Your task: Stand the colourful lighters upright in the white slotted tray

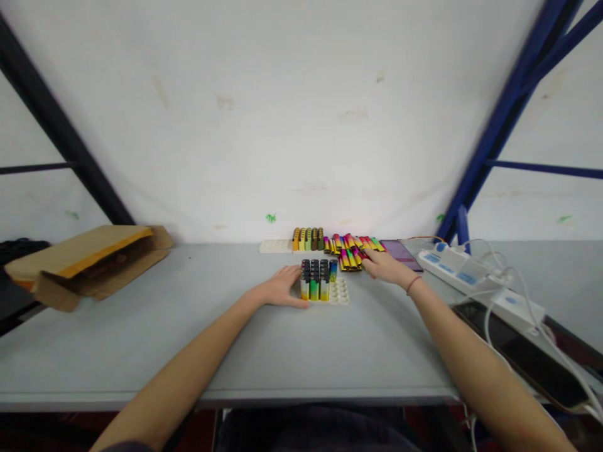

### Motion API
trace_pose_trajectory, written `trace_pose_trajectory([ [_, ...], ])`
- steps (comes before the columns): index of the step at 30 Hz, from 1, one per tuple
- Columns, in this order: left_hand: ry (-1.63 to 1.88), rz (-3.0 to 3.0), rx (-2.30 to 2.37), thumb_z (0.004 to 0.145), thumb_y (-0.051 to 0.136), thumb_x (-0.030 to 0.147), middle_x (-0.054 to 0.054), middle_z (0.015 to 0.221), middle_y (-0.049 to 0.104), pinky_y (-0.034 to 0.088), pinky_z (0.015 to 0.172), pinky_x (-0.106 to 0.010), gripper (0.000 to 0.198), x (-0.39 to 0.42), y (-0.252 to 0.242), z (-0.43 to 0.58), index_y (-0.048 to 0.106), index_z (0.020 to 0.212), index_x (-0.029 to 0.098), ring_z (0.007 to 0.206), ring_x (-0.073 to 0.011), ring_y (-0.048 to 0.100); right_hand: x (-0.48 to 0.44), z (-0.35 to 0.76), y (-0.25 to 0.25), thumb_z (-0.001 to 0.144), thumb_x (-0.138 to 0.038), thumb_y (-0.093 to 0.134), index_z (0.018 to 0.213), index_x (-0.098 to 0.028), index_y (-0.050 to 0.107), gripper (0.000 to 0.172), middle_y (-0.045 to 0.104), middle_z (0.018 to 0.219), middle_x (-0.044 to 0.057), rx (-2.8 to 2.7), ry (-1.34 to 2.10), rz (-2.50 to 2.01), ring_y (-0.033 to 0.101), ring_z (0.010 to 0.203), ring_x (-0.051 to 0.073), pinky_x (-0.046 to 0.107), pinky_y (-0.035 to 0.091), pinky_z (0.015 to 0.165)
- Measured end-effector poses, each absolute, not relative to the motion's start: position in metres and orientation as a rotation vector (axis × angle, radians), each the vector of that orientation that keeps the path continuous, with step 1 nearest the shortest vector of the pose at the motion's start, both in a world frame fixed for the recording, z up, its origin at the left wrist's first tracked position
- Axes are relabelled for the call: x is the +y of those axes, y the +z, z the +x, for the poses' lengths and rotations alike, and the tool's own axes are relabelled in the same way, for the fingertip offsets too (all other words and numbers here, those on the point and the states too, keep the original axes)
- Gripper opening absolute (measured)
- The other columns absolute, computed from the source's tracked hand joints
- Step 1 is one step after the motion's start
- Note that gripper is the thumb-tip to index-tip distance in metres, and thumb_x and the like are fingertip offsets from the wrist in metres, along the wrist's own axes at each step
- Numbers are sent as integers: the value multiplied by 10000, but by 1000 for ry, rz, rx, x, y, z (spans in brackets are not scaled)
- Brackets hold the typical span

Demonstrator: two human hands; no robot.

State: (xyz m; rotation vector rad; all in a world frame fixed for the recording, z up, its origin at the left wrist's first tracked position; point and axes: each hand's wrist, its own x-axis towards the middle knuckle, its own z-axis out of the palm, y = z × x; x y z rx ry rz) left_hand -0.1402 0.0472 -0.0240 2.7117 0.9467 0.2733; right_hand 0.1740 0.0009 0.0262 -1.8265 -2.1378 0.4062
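Observation:
Three rows of lighters with black tops stand upright in a white tray with round holes, with a blue lighter at the far right of them. My left hand lies against the tray's left side, thumb at its near corner and fingers farther back, holding it. My right hand reaches to a pile of shiny multicoloured lighters behind and right of the tray. Its fingers are pinched on a lighter at the pile's right edge; the fingertips partly hide it.
Behind stands another white holed tray, its right part filled with yellow, green and brown cylinders. A torn cardboard box lies left. At right are a purple flat sheet, a power strip with cables, and a black phone.

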Motion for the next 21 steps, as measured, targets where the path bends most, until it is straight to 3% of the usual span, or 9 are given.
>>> trace_pose_trajectory([
  [5, 291, 2717, 937, 663, 665, 710, -178, 1439, 406, 252, 1123, -475, 1001, 48, -25, -140, 361, 1413, 122, 1316, -370, 362, 9, 141, -7, 853, -255, 368, 742, -218, 426, 131, 520, 670, -5, -1895, 666, -1444, 502, 664, 162, 282, 404, 641],
  [9, 289, 2716, 948, 660, 662, 723, -172, 1444, 403, 250, 1123, -480, 1005, 48, -26, -141, 355, 1421, 141, 1318, -367, 361, 16, 125, -30, 875, -481, 406, 712, -227, 396, 302, 444, 650, -19, -1672, 634, -1318, 437, 620, 152, 284, 374, 575],
  [14, 295, 2705, 949, 657, 680, 700, -180, 1435, 410, 252, 1121, -474, 1004, 49, -27, -141, 359, 1414, 125, 1313, -367, 367, 18, 117, -41, 852, -590, 440, 733, -243, 373, 372, 430, 603, -38, -1486, 771, -1149, 403, 534, 133, 273, 355, 503],
  [18, 303, 2707, 934, 658, 682, 696, -170, 1432, 416, 258, 1119, -461, 989, 48, -25, -141, 367, 1411, 137, 1302, -360, 384, 17, 114, -38, 789, -672, 502, 715, -248, 331, 462, 300, 533, -76, -1301, 991, -1104, 265, 428, 96, 242, 229, 398],
  [21, 291, 2710, 929, 665, 674, 699, -175, 1441, 405, 254, 1121, -461, 993, 48, -24, -141, 354, 1417, 134, 1311, -359, 371, 17, 113, -32, 781, -751, 423, 643, -238, 312, 543, 220, 492, -76, -1192, 1161, -1145, 185, 388, 80, 248, 141, 375],
])
